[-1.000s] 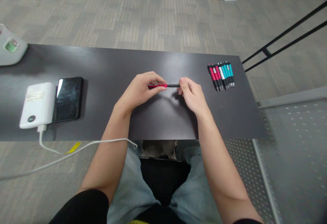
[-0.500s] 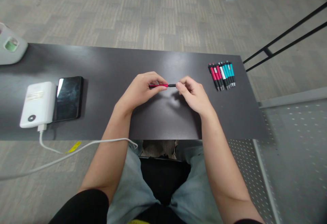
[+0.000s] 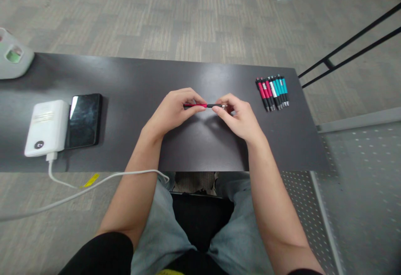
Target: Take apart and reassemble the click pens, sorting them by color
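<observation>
The right hand has slid a little to the left along the pen since the earlier frames. Before, its fingers were at the pen's black end, and now they are on the black part, closer to the other hand. The shiny tip now pokes out past the right thumb. The left hand is in almost the same place as before.

The pen is in the middle of the frame, lying flat from side to side above the dark table. The left hand comes up from the lower left and bends at the wrist. Its thumb and fingers are pinched close together on the red part of the pen. The right hand comes up from the lower right, with its thumb pointing left. Its thumb and pointing finger are nearly closed, with the thin black part between them. Its other fingers curl behind, and they are hard to see. The two hands are near each other, but they do not touch.

At the right of the frame, a row of pens lies side by side: red, white and blue-green. At the left, a white box sits beside a black phone.
</observation>
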A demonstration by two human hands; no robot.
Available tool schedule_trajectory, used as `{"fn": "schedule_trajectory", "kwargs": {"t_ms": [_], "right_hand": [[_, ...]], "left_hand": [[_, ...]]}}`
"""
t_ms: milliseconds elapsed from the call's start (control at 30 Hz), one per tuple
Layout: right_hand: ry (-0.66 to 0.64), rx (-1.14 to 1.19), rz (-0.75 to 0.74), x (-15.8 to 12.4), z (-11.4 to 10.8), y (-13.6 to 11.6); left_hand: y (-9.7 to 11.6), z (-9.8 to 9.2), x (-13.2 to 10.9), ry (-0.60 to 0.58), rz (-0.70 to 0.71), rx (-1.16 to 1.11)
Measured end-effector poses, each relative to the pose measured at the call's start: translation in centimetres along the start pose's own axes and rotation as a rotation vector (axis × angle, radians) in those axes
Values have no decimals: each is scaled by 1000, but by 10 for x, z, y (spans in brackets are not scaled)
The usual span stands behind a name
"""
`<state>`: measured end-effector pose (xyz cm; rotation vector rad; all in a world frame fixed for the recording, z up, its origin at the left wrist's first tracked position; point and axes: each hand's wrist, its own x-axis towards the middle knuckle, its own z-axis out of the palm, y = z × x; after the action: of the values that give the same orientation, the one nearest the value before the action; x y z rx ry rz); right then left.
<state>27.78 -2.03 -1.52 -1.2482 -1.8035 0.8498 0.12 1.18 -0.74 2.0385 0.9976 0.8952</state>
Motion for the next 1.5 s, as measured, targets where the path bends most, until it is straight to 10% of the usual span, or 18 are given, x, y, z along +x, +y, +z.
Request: {"fn": "schedule_trajectory", "kwargs": {"t_ms": [1500], "right_hand": [[81,-185,-140,3,5,3]], "left_hand": [[0,1,-3,15,59,276]]}}
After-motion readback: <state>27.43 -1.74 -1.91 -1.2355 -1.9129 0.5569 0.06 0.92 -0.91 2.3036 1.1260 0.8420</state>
